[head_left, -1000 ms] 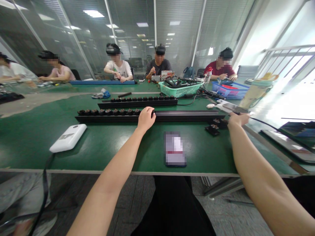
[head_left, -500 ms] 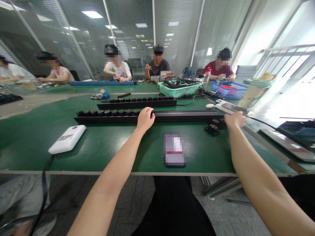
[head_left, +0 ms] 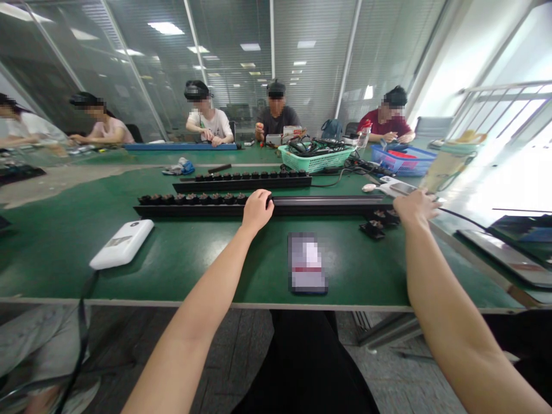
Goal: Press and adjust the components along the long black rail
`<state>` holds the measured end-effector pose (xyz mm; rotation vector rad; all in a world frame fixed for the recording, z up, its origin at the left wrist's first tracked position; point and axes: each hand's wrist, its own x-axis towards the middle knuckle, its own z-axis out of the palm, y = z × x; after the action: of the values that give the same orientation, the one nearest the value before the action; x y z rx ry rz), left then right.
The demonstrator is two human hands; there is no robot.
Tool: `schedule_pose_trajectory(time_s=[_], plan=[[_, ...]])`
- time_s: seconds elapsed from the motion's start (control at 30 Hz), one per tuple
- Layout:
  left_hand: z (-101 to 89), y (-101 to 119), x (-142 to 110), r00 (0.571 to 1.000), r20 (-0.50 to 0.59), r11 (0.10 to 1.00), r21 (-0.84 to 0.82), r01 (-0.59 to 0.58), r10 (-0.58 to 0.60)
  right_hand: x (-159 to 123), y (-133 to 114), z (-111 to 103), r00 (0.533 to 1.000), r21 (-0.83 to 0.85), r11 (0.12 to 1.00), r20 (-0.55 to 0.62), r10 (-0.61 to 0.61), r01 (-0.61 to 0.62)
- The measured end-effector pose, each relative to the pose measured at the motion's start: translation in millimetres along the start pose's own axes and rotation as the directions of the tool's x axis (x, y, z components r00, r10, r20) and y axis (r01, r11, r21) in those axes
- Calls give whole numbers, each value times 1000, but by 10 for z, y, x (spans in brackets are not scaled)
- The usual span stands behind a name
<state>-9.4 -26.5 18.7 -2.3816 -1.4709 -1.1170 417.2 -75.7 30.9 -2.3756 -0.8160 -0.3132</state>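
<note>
A long black rail (head_left: 328, 204) lies across the green table (head_left: 194, 253), its left half filled with several black sockets (head_left: 190, 198). My left hand (head_left: 257, 210) is closed around the rail at its middle, beside the last fitted socket. My right hand (head_left: 414, 206) reaches to the rail's right end, fingers curled, above a few loose black sockets (head_left: 379, 221); what it grips is hidden. A second rail with sockets (head_left: 244, 180) lies just behind.
A phone (head_left: 306, 263) lies between my arms, a white power bank (head_left: 122, 244) with a cable at left. A green basket (head_left: 317, 156), a blue basket (head_left: 403, 159) and a white device (head_left: 394, 187) stand behind. Several people sit at the far side.
My right hand has moved a little up and left toward the rail's right end. My left hand stays on the rail.
</note>
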Motion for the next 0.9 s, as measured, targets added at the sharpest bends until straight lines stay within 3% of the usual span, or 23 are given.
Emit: schedule_pose_trajectory(time_s=[0.07,0.2,0.3,0.43,0.53,0.67,0.8,0.9], plan=[[-1,-3,1,1000,3,1000,-2,-1,1,-30,-69,-77,999,50,998,9,44,-44],[3,-19,4,1000,8,1000,-6,-4,4,-177,-313,-202,979,147,968,-26,-204,206],[8,-32,6,1000,7,1000,-4,-7,7,-392,-587,-185,891,262,854,-54,-452,449],[7,-43,11,1000,8,1000,5,-30,30,-797,-1016,-73,706,490,602,-39,-707,630],[6,-48,14,999,8,999,20,-42,42,-1109,-1335,5,570,631,461,37,-821,624],[-6,-63,15,999,25,997,70,-39,37,-1417,-1713,84,455,732,436,192,-869,524],[-75,-99,23,1000,16,993,111,-27,25,-1582,-2017,178,385,754,408,221,-896,515],[-160,-128,30,1000,-20,985,171,16,-13,-1656,-2193,260,362,761,386,212,-908,522]])
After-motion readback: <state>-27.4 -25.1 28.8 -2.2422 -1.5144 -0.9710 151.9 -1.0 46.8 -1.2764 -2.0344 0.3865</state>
